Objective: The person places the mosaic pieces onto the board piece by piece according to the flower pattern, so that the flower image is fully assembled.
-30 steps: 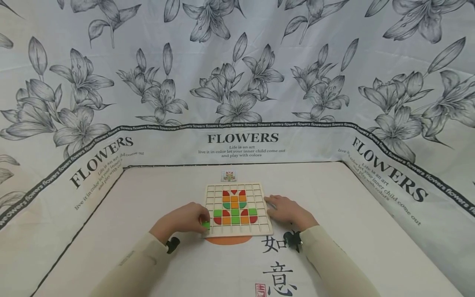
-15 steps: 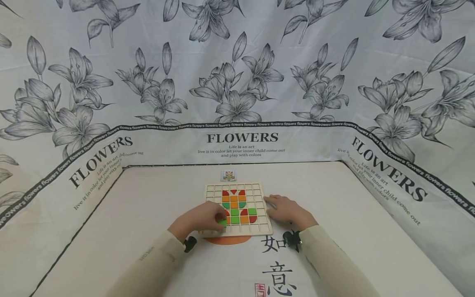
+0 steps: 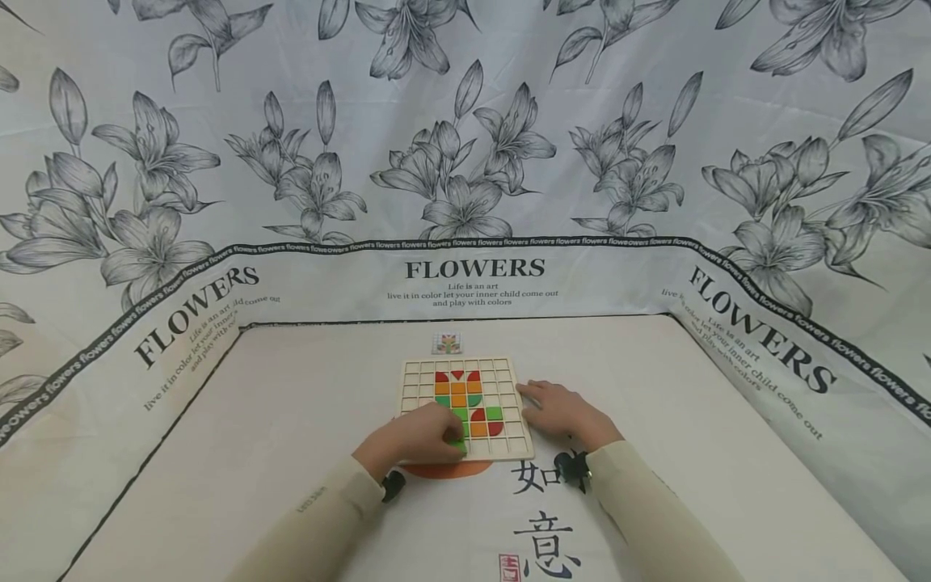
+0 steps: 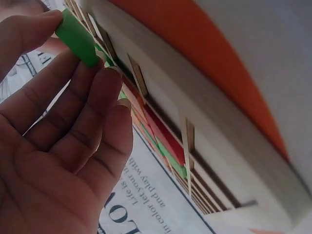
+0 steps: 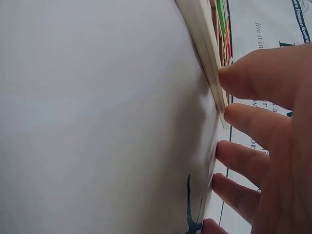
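A green tile [image 4: 77, 38] is pinched between the thumb and fingertips of my left hand [image 3: 420, 435], over the front rows of the wooden grid board [image 3: 502, 447]. In the head view this hand hides the board's left front part. Red, orange and green pieces sit in the grid, among them an orange tile [image 3: 458, 389], a red quarter-round piece [image 3: 495, 428] and a green square [image 3: 494, 413]. At the board's right edge rests my right hand [image 3: 560, 411]; in the right wrist view its fingers are spread and fairly straight, thumb and forefinger touching the rim.
Behind the board lies a small picture card [image 3: 447, 343] with a flower pattern. The white tablecloth [image 3: 305, 388] carries an orange printed disc [image 3: 444, 470], partly under the board, and dark printed characters [image 3: 547, 540]. A flower-printed cloth wall [image 3: 473, 283] borders the table.
With the green tile, my left hand has moved right from the board's left edge to over its front middle. My right hand has stayed at the right edge.
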A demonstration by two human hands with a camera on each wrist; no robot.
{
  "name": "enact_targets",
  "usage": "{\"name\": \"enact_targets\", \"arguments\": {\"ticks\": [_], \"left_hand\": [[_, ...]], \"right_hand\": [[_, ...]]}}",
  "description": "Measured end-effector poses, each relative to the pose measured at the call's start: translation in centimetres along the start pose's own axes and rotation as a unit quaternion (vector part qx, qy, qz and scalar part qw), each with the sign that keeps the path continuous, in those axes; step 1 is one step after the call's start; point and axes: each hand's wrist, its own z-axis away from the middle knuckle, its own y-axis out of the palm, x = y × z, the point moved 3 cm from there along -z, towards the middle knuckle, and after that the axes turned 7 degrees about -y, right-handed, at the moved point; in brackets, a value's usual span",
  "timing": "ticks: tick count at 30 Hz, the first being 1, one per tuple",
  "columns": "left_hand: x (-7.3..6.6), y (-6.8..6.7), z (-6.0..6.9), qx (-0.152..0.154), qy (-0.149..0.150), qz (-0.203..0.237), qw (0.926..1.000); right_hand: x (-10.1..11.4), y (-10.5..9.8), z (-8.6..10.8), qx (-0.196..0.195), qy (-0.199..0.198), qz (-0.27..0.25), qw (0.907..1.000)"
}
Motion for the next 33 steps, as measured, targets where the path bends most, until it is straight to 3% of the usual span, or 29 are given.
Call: {"name": "enact_targets", "arguments": {"ticks": [13, 25, 33], "left_hand": [[-0.49, 0.47, -0.46, -0.006, 0.023, -0.021, 0.9995], [-0.44, 0.42, -0.50, -0.022, -0.007, -0.025, 0.9994], [-0.33, 0.46, -0.60, -0.020, -0.007, -0.012, 0.9997]], "right_hand": [[0.01, 0.06, -0.11, 0.002, -0.003, -0.001, 1.0000], [0.00, 0.05, -0.18, 0.007, -0.005, -0.001, 1.0000], [0.10, -0.20, 0.20, 0.009, -0.007, 0.000, 0.9999]]}}
